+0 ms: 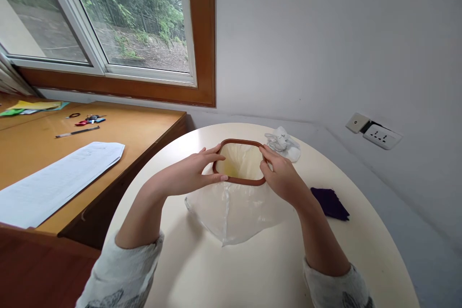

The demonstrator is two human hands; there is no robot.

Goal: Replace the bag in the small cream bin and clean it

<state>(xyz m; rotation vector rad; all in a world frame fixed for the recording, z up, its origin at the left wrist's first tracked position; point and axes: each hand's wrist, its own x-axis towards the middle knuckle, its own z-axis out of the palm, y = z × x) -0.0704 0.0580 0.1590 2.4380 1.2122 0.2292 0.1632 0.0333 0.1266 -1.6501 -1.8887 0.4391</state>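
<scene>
A brown rounded-square rim (245,182) sits at the mouth of what looks like a small bin on the white table. A translucent plastic bag (238,214) lines the opening and flares out below the rim toward me; it hides the bin's outer wall. My left hand (189,171) grips the rim's left side, its thumb at the front left corner and its fingers along the left and back. On the right side, my right hand (283,175) holds the rim, fingers at the back right corner and thumb by the right edge.
Crumpled clear plastic (283,143) lies behind my right hand on the round white table (216,274). A folded dark purple cloth (330,203) rests at the right. Left stands a wooden desk (144,122) with papers (61,183), a pen (77,132) and keys (92,119).
</scene>
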